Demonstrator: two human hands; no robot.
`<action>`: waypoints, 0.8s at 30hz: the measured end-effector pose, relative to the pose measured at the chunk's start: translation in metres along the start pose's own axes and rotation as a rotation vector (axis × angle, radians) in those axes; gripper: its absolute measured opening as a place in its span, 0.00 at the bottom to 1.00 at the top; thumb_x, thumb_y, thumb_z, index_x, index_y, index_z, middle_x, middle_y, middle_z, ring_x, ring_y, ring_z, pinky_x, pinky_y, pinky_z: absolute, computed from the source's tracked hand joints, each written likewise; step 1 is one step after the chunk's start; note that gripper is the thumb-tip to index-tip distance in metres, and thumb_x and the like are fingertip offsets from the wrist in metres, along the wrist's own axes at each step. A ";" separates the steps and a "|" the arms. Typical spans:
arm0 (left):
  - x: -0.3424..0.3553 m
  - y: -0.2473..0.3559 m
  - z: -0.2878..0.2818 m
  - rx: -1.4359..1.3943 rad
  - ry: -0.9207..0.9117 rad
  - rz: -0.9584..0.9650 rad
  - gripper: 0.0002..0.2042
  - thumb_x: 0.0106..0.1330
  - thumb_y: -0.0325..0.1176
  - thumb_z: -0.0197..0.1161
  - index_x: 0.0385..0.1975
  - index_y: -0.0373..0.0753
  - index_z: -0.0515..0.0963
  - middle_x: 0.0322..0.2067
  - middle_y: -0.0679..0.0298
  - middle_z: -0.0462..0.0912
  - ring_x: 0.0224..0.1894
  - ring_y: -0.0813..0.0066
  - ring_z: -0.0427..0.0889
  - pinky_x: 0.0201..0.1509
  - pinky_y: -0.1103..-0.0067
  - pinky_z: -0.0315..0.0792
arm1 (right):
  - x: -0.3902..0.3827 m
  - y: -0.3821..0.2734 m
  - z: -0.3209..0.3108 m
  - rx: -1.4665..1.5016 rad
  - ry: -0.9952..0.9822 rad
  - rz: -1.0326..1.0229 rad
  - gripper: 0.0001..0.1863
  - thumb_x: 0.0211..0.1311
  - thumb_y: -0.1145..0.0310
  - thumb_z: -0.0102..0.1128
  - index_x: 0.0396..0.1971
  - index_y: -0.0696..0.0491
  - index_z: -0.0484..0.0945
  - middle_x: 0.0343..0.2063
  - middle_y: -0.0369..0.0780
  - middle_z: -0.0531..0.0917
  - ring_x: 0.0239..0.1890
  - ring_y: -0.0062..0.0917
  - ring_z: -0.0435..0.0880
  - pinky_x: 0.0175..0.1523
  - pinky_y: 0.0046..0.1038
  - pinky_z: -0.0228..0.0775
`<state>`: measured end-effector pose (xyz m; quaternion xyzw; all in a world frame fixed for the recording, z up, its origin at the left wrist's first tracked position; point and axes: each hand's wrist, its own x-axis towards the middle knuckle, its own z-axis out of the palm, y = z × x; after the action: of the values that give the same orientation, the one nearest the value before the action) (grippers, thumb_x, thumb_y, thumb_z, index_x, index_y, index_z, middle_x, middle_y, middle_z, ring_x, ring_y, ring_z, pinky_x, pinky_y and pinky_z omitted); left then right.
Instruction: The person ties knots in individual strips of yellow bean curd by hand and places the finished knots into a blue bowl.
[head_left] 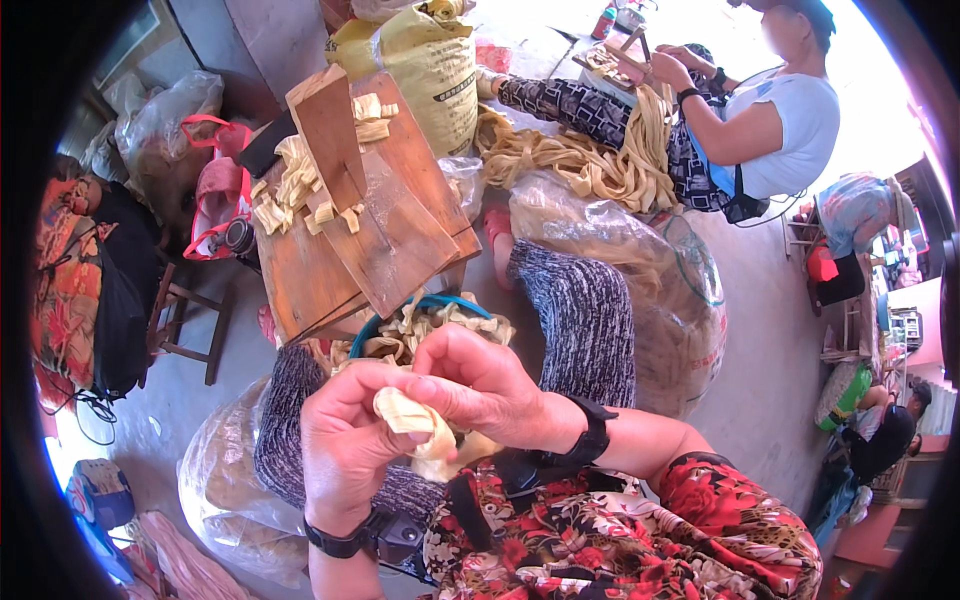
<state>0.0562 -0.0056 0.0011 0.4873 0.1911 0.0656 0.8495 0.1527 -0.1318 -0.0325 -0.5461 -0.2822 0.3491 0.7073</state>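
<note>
Both hands meet close over the lap, the left hand (345,440) and right hand (480,385) pinching a pale cream, crumpled strip of dried husk (415,425) between fingertips, likely so it can be folded or twisted. It looks thin, papery and curled. Just beyond the knees a blue-rimmed basin (440,305) holds more such strips, and further off a slanted wooden board (370,220) carries cut pieces within reach
</note>
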 end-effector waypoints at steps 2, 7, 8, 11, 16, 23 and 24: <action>0.001 -0.002 0.001 0.130 0.081 0.050 0.10 0.50 0.24 0.67 0.30 0.33 0.74 0.27 0.64 0.79 0.29 0.82 0.77 0.32 0.85 0.72 | -0.003 0.015 -0.005 -0.130 0.144 -0.132 0.11 0.58 0.64 0.57 0.32 0.55 0.69 0.23 0.30 0.71 0.18 0.08 0.64 0.21 0.13 0.56; -0.001 -0.010 0.003 0.577 0.110 0.262 0.05 0.56 0.18 0.55 0.31 0.32 0.76 0.28 0.65 0.79 0.30 0.84 0.76 0.35 0.85 0.72 | -0.009 -0.006 -0.007 -0.398 0.031 -0.198 0.20 0.54 0.75 0.58 0.48 0.56 0.66 0.34 0.34 0.75 0.22 0.07 0.71 0.21 0.10 0.60; -0.002 -0.012 0.004 0.628 0.092 0.272 0.07 0.56 0.18 0.55 0.33 0.32 0.75 0.29 0.64 0.79 0.31 0.83 0.76 0.35 0.85 0.71 | -0.009 0.000 -0.006 -0.431 0.085 -0.220 0.22 0.53 0.75 0.59 0.49 0.56 0.66 0.37 0.36 0.75 0.22 0.08 0.72 0.20 0.11 0.61; -0.005 -0.011 0.003 0.537 0.119 0.213 0.09 0.55 0.19 0.54 0.37 0.32 0.74 0.32 0.62 0.79 0.32 0.81 0.76 0.36 0.85 0.71 | -0.007 -0.008 -0.007 0.187 0.066 0.248 0.20 0.56 0.78 0.54 0.50 0.56 0.66 0.36 0.36 0.77 0.23 0.09 0.74 0.19 0.10 0.59; 0.004 -0.025 -0.014 -0.159 0.023 -0.068 0.13 0.54 0.25 0.51 0.41 0.30 0.71 0.34 0.58 0.78 0.33 0.74 0.79 0.35 0.82 0.74 | -0.005 -0.014 -0.014 0.580 -0.186 0.347 0.24 0.54 0.80 0.51 0.53 0.56 0.62 0.30 0.36 0.78 0.13 0.08 0.66 0.15 0.10 0.53; 0.009 -0.018 -0.014 -0.212 -0.204 -0.283 0.14 0.63 0.35 0.51 0.41 0.31 0.71 0.25 0.63 0.76 0.24 0.79 0.77 0.21 0.86 0.71 | -0.007 -0.012 -0.020 -0.320 0.060 -0.103 0.14 0.58 0.74 0.55 0.44 0.59 0.68 0.28 0.34 0.76 0.23 0.10 0.70 0.26 0.13 0.63; 0.009 -0.015 -0.014 -0.023 -0.127 -0.305 0.12 0.63 0.36 0.51 0.38 0.33 0.71 0.23 0.65 0.75 0.23 0.81 0.76 0.21 0.86 0.70 | -0.008 -0.019 -0.023 -0.256 0.097 0.089 0.08 0.58 0.71 0.55 0.35 0.58 0.71 0.25 0.30 0.74 0.20 0.07 0.66 0.24 0.13 0.60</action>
<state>0.0577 0.0004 -0.0208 0.4461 0.2081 -0.0926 0.8655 0.1696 -0.1549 -0.0201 -0.6602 -0.2656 0.3145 0.6283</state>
